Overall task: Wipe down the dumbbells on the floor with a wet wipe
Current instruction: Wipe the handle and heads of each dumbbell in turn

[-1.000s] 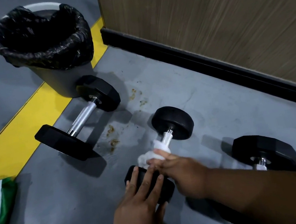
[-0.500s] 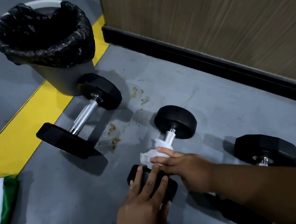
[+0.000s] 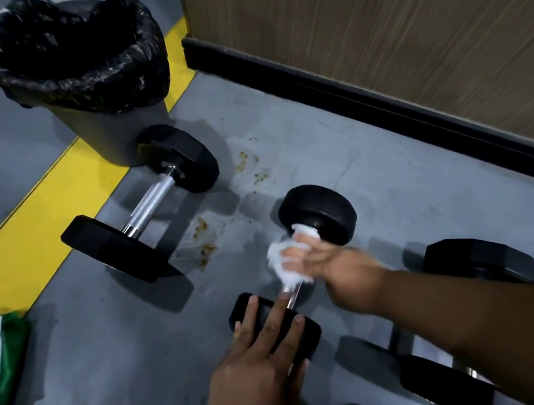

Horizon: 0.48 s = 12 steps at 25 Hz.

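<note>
A person's right hand grips a crumpled white wet wipe around the steel handle of a small round-headed dumbbell lying on the grey floor, fingers curled tight on wipe and bar. The left hand rests flat on the dumbbell's near head, fingers straight and spread. A larger hex dumbbell lies beside a bin lined with black plastic; another dumbbell sits behind the right forearm.

No text, label, brand, number or sign can be read on anything here; the frame is somewhat blurred.
</note>
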### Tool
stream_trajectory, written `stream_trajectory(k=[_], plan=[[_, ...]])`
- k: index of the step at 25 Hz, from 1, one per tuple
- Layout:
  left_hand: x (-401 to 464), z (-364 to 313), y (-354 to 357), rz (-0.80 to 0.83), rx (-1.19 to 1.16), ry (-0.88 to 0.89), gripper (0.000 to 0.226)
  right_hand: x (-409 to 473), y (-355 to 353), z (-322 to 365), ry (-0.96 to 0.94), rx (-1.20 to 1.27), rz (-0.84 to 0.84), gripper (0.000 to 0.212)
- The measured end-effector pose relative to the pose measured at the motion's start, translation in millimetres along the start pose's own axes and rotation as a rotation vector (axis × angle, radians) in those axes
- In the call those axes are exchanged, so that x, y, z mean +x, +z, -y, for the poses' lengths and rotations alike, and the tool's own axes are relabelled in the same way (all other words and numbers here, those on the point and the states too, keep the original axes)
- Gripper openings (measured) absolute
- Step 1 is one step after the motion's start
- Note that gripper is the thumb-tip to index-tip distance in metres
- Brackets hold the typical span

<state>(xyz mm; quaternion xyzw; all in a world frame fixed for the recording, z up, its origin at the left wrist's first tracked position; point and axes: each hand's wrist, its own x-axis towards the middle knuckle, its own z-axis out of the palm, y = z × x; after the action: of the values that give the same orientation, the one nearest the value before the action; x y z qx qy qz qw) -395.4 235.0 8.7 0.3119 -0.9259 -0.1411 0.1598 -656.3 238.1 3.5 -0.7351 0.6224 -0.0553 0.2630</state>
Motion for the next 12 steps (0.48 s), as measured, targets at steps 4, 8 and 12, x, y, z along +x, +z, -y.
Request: stream_trajectory(k=[4, 8, 12], plan=[[-1.4, -0.8, -1.9, 0.013, -0.006, -0.004, 0.044, -6.3, 12.6, 8.2, 0.068, 0.026, -0.025, 0.1], [-2.2, -1.8, -0.5, 0.015, -0.014, -0.009, 0.045, -16.1, 19.0, 19.9, -0.186, -0.023, -0.002, 0.089], [-1.1, -0.4, -1.5, 0.017, -0.024, -0.006, 0.043, -0.1, 1.8, -2.7, 0.082, -0.024, -0.06, 0.092]])
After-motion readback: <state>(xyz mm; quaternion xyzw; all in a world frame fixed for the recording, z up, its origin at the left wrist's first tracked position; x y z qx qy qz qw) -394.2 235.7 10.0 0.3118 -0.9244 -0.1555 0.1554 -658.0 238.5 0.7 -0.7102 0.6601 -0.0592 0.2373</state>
